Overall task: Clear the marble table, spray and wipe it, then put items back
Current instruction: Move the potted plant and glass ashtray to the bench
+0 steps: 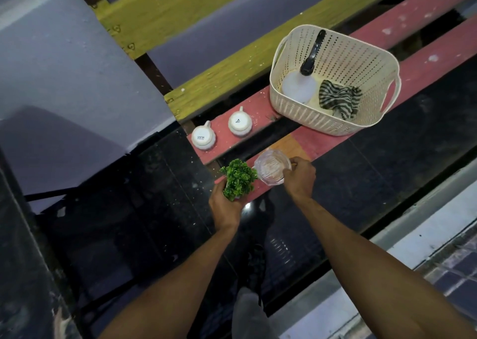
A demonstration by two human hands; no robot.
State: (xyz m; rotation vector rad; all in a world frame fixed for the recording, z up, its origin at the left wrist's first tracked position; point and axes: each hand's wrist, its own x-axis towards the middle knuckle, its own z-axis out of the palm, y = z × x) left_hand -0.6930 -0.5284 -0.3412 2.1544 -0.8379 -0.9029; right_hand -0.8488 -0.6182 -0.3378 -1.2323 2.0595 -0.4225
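My left hand (pixel 225 204) grips a small green potted plant (pixel 238 178) at the near end of a red wooden bench (pixel 418 62). My right hand (pixel 300 176) holds a clear glass jar (pixel 271 168) by its rim, right beside the plant, over the bench plank. Two white cups (pixel 204 136) (pixel 240 123) stand upside down on the bench's farther plank. A cream plastic basket (pixel 296 111) farther right on the bench holds a white spray bottle (pixel 299 85) with a black trigger and a striped cloth (pixel 338 98).
A yellow-green plank (pixel 232 62) runs behind the bench against a grey wall. The floor below is dark polished stone (pixel 129 196). My leg and shoe (pixel 254 269) show under the arms. A pale ledge (pixel 413 235) runs at the lower right.
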